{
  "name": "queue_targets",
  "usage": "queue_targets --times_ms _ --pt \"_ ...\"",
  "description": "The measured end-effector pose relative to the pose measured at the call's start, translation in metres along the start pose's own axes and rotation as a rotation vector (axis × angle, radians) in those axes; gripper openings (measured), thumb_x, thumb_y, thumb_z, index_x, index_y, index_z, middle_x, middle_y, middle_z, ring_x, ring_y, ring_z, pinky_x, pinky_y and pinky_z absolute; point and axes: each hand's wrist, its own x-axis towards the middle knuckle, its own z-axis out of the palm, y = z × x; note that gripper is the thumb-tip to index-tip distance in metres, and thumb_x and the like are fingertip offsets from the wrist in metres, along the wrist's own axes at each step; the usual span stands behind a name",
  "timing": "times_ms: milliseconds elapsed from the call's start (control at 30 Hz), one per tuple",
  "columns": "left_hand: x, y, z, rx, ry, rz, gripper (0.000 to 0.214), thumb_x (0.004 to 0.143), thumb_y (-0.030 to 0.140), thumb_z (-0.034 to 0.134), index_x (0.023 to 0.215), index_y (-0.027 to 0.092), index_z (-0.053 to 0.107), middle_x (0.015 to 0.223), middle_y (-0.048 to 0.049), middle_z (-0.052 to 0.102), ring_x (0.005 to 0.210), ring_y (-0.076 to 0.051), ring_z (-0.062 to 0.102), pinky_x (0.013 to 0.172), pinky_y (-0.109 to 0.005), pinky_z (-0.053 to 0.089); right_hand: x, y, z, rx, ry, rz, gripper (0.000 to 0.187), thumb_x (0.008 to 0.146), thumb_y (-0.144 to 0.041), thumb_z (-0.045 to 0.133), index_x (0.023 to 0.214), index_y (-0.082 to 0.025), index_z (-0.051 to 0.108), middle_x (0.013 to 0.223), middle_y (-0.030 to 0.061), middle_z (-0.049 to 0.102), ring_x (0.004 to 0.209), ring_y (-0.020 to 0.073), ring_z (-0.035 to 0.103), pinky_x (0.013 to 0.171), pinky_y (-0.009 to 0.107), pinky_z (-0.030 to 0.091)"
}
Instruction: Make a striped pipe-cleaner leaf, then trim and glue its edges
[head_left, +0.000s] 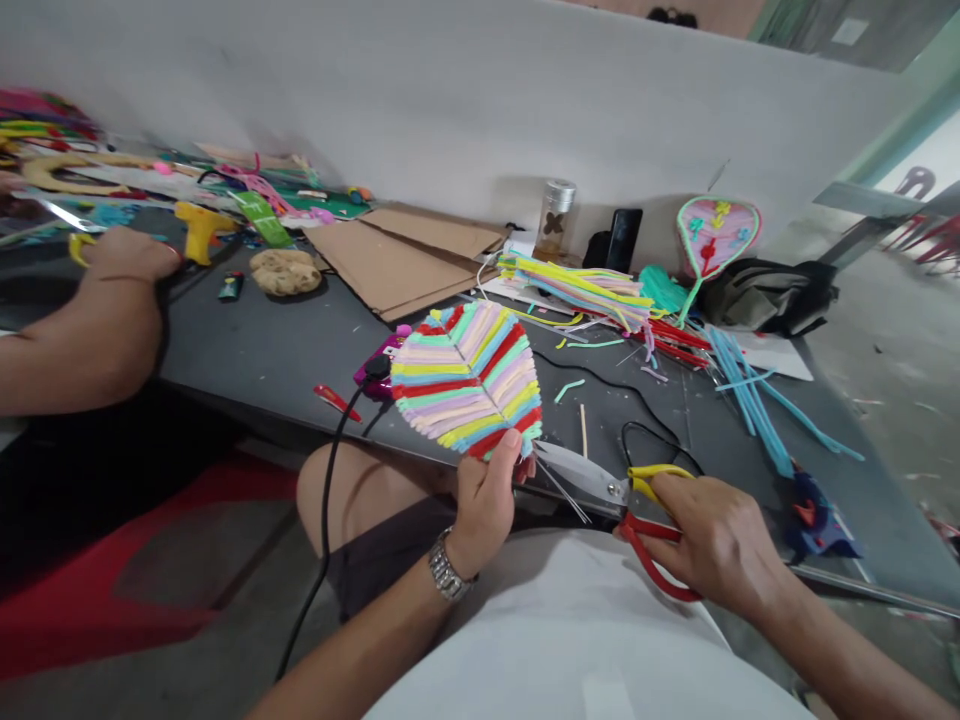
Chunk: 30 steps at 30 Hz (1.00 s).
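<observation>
A leaf-shaped piece of striped pipe cleaners [469,380], in red, yellow, blue, green, pink and lilac, is held up over the table's front edge. My left hand [487,500], with a metal watch on the wrist, pinches its lower right end between thumb and fingers. Thin wire ends stick out below that grip. My right hand [712,530] has its fingers through the yellow and red handles of a pair of scissors [589,475]. The blades are spread, with the upper tip close to the leaf's edge beside my left thumb; whether it touches, I cannot tell.
Pipe cleaner bundles [577,290] and a pink fan-shaped piece [718,240] lie or stand behind. A blue glue gun [821,520] is at right, cardboard [405,260] at back. A black cable [328,520] hangs at left. Another person's arm [105,310] rests at far left near a yellow glue gun [201,232].
</observation>
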Motion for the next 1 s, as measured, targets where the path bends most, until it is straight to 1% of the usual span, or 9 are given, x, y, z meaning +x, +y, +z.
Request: queue_targets --times_ms 100,233,433,700,767,900,1000 --pt "-0.002 0.002 -0.003 0.092 -0.019 0.030 0.053 0.097 0.050 0.059 0.054 0.019 0.059 0.057 -0.0012 0.059 0.059 -0.014 0.056 0.062 -0.029 0.045 0.001 0.001 0.000 0.012 -0.013 0.002 0.038 0.097 -0.055 0.057 0.076 -0.023 0.053 0.063 -0.0014 0.060 0.056 0.0167 0.055 0.061 0.031 0.029" --pt "-0.001 0.002 -0.005 0.158 -0.041 0.076 0.053 0.098 0.049 0.058 0.055 0.018 0.060 0.057 -0.0007 0.059 0.059 -0.014 0.057 0.063 -0.028 0.045 0.001 0.001 0.001 0.025 0.003 0.004 0.038 0.097 -0.054 0.056 0.076 -0.024 0.051 0.062 -0.0021 0.058 0.055 0.0170 0.055 0.060 0.031 0.029" --pt "-0.001 0.002 -0.006 0.213 -0.049 0.158 0.052 0.100 0.045 0.056 0.056 0.019 0.058 0.057 0.0001 0.059 0.061 -0.014 0.057 0.066 -0.027 0.045 -0.001 0.001 0.003 0.045 -0.011 0.010 0.039 0.097 -0.056 0.055 0.075 -0.024 0.047 0.061 -0.0029 0.056 0.053 0.0162 0.053 0.059 0.031 0.028" --pt "0.000 0.001 -0.006 0.259 -0.029 0.224 0.048 0.101 0.041 0.055 0.058 0.019 0.059 0.059 -0.0004 0.061 0.063 -0.014 0.059 0.069 -0.027 0.047 -0.003 0.001 0.005 0.089 -0.042 0.025 0.040 0.097 -0.056 0.057 0.075 -0.024 0.049 0.062 -0.0027 0.056 0.054 0.0157 0.052 0.060 0.030 0.028" --pt "-0.001 -0.002 -0.007 0.278 -0.009 0.233 0.046 0.099 0.041 0.058 0.059 0.019 0.062 0.059 -0.0010 0.062 0.063 -0.015 0.060 0.069 -0.028 0.048 -0.002 0.000 0.004 0.100 -0.044 0.017 0.041 0.097 -0.057 0.056 0.075 -0.024 0.049 0.062 -0.0027 0.056 0.054 0.0156 0.052 0.060 0.030 0.028" --pt "-0.003 -0.012 -0.012 0.331 0.081 0.240 0.044 0.092 0.047 0.067 0.058 0.019 0.067 0.058 -0.0033 0.064 0.061 -0.017 0.061 0.068 -0.030 0.051 -0.001 -0.002 0.005 0.111 -0.057 0.018 0.040 0.097 -0.057 0.055 0.075 -0.024 0.049 0.062 -0.0023 0.057 0.054 0.0155 0.052 0.059 0.031 0.027" --pt "-0.003 -0.020 -0.018 0.347 0.105 0.239 0.042 0.088 0.052 0.070 0.060 0.020 0.069 0.056 -0.0036 0.063 0.061 -0.018 0.061 0.066 -0.031 0.053 -0.001 -0.004 0.006 0.134 -0.054 0.017 0.040 0.097 -0.057 0.055 0.075 -0.024 0.050 0.063 -0.0024 0.057 0.054 0.0153 0.052 0.059 0.031 0.027"
